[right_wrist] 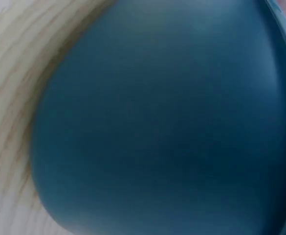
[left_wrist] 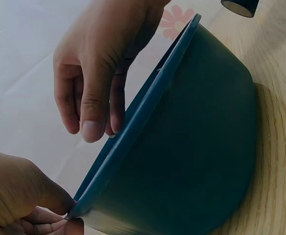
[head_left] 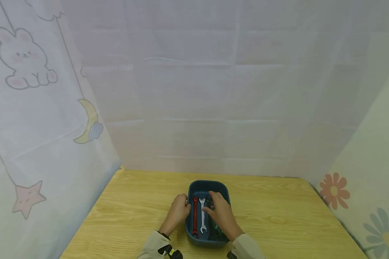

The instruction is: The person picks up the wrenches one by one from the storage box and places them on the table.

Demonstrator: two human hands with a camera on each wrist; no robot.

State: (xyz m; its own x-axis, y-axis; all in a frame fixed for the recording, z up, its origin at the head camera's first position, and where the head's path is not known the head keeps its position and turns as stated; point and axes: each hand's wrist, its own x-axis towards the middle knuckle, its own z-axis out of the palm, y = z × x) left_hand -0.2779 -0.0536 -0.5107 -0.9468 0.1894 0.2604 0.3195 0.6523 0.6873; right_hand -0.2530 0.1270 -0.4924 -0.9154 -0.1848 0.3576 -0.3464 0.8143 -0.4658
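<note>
Blue bin [head_left: 208, 244] on the wood-grain tabletop [head_left: 139, 205], near its front edge, between the two hands; left hand [head_left: 179, 211] at the bin's left rim, fingers grasping the rim, thumb on one side and fingertips on the other, as the left wrist view shows; right hand [head_left: 224, 216] over the right half of the bin, fingers released and pointing down, thumb spread apart from them.

Contents: red wrench [head_left: 195, 217] along the left wall, lying lengthwise; silver wrench [head_left: 202, 216] just beside it, roughly parallel, open jaw toward the near end; a green piece [head_left: 216, 230] farther right, partly covered by the right hand, its kind unclear; dark shapes around it too dim to tell.

Right wrist view filled mostly by the bin's outer wall; contents hidden there.

Surroundings: pale sleeves [head_left: 247, 247] on both arms; white sheet [head_left: 197, 108] behind the tabletop; rabbit drawing [head_left: 24, 61], moon [head_left: 90, 120] and star [head_left: 28, 198] at left; red flower [head_left: 334, 191] at right.
</note>
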